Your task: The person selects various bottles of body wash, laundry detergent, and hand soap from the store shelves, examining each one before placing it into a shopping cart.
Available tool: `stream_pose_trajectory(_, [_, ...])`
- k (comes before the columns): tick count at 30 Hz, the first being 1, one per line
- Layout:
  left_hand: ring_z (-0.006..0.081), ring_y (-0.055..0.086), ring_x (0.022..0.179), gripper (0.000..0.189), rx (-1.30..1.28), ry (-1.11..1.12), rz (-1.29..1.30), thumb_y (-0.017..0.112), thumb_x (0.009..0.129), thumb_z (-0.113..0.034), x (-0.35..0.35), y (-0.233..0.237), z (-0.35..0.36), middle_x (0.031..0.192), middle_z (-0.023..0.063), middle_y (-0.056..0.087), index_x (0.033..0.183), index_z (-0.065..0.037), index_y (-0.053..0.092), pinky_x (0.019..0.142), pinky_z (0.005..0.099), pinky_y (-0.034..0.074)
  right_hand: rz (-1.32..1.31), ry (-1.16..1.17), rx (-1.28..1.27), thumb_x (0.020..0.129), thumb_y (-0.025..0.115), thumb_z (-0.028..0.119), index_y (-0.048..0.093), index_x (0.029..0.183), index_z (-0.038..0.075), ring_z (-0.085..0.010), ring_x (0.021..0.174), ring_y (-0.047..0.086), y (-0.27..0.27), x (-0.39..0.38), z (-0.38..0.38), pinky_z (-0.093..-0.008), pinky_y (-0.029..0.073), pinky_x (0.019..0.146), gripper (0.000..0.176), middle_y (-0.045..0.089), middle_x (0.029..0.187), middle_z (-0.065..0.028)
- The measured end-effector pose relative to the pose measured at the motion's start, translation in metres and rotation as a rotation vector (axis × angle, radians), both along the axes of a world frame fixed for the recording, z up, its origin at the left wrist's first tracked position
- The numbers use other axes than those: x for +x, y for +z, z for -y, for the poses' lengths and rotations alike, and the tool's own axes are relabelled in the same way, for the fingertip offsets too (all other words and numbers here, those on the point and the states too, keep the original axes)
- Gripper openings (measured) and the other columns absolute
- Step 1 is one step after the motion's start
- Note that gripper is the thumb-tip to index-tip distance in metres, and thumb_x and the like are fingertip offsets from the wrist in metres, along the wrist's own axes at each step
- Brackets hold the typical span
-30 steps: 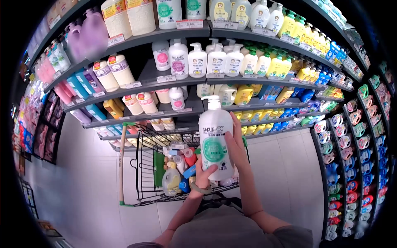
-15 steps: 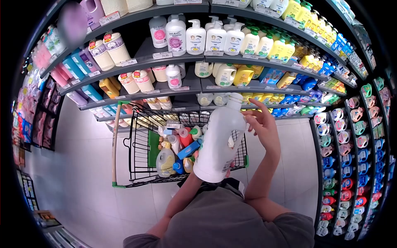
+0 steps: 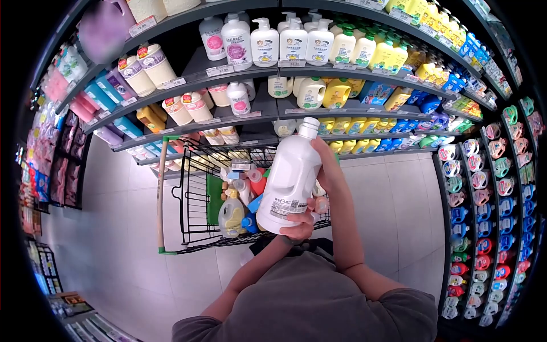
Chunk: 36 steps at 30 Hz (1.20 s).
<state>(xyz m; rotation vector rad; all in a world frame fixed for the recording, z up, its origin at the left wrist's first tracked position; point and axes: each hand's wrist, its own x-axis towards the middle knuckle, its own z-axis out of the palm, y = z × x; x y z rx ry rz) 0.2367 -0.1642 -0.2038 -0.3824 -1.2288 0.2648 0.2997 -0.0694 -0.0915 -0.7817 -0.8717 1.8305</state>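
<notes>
A large white jug-style bottle [image 3: 288, 176] with a white cap, a side handle and a printed label is held up, tilted, in front of my body. My left hand [image 3: 299, 228] wraps around its lower end, near the printed text. My right hand [image 3: 325, 162] is closed on the upper right side just below the neck, its fingertips partly hidden behind the bottle. Below and behind it stands a shopping cart [image 3: 191, 219] with black wire sides. Inside the cart lie several bottles, among them a clear bottle with a yellow top [image 3: 231, 216] and a blue bottle [image 3: 249, 222].
Curved-looking shelves [image 3: 250, 119] of pump bottles, jugs and packs run along the front, close behind the cart. Another rack [image 3: 490, 211] of colourful detergent bottles stands on the right. The cart's handle [image 3: 162, 194] is at the left, above pale floor tiles [image 3: 125, 228].
My right hand, which had its fingers raised beside the bottle, has come onto its upper side. The bottle has turned so its printed label shows, and it has shifted slightly left.
</notes>
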Motion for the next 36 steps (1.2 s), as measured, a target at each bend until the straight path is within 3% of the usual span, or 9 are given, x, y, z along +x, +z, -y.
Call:
stream_pose_trajectory(12, [0.0318, 0.061, 0.059, 0.051, -0.09, -0.065, -0.114, 0.049, 0.087, -0.032, -0.007, -0.002, -0.007, 0.086, 0.0123, 0.06, 0.132, -0.013, 0.033, 0.039, 0.0303, 0.046, -0.07, -0.082, -0.086, 0.085, 0.052, 0.027, 0.048, 0.111, 0.006, -0.0153, 0.088, 0.056, -0.014, 0.009, -0.012, -0.0293, 0.046, 0.077, 0.034, 0.056, 0.099, -0.006])
stream_pose_trajectory(15, [0.0305, 0.057, 0.05, 0.054, -0.134, -0.128, -0.138, 0.046, 0.085, -0.042, -0.007, 0.0, -0.008, 0.08, 0.0112, 0.057, 0.13, -0.011, 0.039, 0.033, 0.0297, 0.042, -0.075, -0.094, -0.086, 0.085, 0.053, 0.027, 0.047, 0.113, 0.005, -0.0149, 0.088, 0.056, -0.014, 0.013, -0.012, -0.0291, 0.046, 0.077, 0.036, 0.056, 0.1, -0.0056])
stream_pose_trajectory(21, [0.0347, 0.06, 0.07, 0.059, -0.069, 0.068, -0.275, 0.045, 0.086, -0.041, -0.022, 0.001, -0.016, 0.096, 0.0134, 0.055, 0.133, -0.007, 0.032, 0.037, 0.0355, 0.048, -0.133, -0.118, -0.21, 0.084, 0.053, 0.029, 0.046, 0.117, 0.004, -0.0131, 0.093, 0.054, -0.034, 0.021, -0.017, -0.0284, 0.044, 0.079, 0.042, 0.055, 0.104, -0.0059])
stream_pose_trajectory(23, [0.0349, 0.057, 0.093, 0.071, 0.207, 0.38, -0.725, 0.054, 0.08, -0.043, -0.049, 0.019, -0.029, 0.108, 0.0144, 0.052, 0.133, -0.003, 0.028, 0.06, 0.0424, 0.054, 0.196, -0.024, 0.092, 0.084, 0.053, 0.031, 0.047, 0.118, 0.004, -0.0115, 0.093, 0.053, -0.018, 0.022, -0.011, -0.0259, 0.043, 0.078, 0.044, 0.056, 0.102, -0.0057])
stream_pose_trajectory(24, [0.0349, 0.057, 0.093, 0.071, 0.202, 0.377, -0.726, 0.054, 0.08, -0.043, -0.059, 0.011, -0.023, 0.108, 0.0144, 0.052, 0.133, -0.003, 0.028, 0.06, 0.0424, 0.054, 0.196, -0.025, 0.086, 0.084, 0.053, 0.031, 0.047, 0.118, 0.004, -0.0115, 0.093, 0.053, -0.014, 0.02, -0.009, -0.0259, 0.043, 0.078, 0.044, 0.056, 0.102, -0.0057])
stream_pose_trajectory(26, [0.0313, 0.051, 0.106, 0.084, -0.248, 0.62, -1.721, 0.067, 0.069, -0.043, -0.078, -0.008, -0.009, 0.116, 0.0139, 0.05, 0.132, -0.002, 0.029, 0.087, 0.0427, 0.046, 0.291, -0.053, 0.164, 0.083, 0.052, 0.031, 0.049, 0.117, 0.004, -0.0106, 0.088, 0.054, -0.005, 0.013, -0.004, -0.0228, 0.042, 0.076, 0.043, 0.058, 0.099, -0.0048])
stream_pose_trajectory(27, [0.0236, 0.051, 0.108, 0.092, 0.107, 0.968, -1.688, 0.078, 0.058, -0.033, -0.089, 0.002, -0.009, 0.122, 0.0127, 0.047, 0.131, -0.001, 0.03, 0.097, 0.0362, 0.037, 0.271, -0.046, 0.146, 0.082, 0.055, 0.028, 0.051, 0.116, 0.005, -0.0115, 0.085, 0.056, 0.0, 0.011, -0.002, -0.0239, 0.043, 0.075, 0.041, 0.059, 0.097, -0.0048])
stream_pose_trajectory(31, [0.0166, 0.051, 0.105, 0.096, 0.335, 1.391, -2.1, 0.085, 0.048, -0.022, -0.083, 0.022, -0.016, 0.117, 0.011, 0.051, 0.127, -0.001, 0.035, 0.09, 0.0318, 0.041, 0.263, -0.137, 0.146, 0.076, 0.064, 0.018, 0.054, 0.111, 0.004, -0.0126, 0.084, 0.057, -0.012, 0.005, -0.006, -0.0263, 0.045, 0.073, 0.039, 0.06, 0.095, -0.0065])
stream_pose_trajectory(36, [0.0191, 0.058, 0.095, 0.092, 0.572, 1.754, -2.507, 0.085, 0.043, -0.031, -0.094, 0.018, -0.018, 0.104, 0.0123, 0.059, 0.12, 0.0, 0.045, 0.083, 0.0297, 0.045, 0.34, -0.154, 0.166, 0.068, 0.071, 0.011, 0.06, 0.104, 0.002, -0.0138, 0.079, 0.06, -0.019, 0.002, -0.009, -0.0261, 0.048, 0.07, 0.038, 0.062, 0.091, -0.0079])
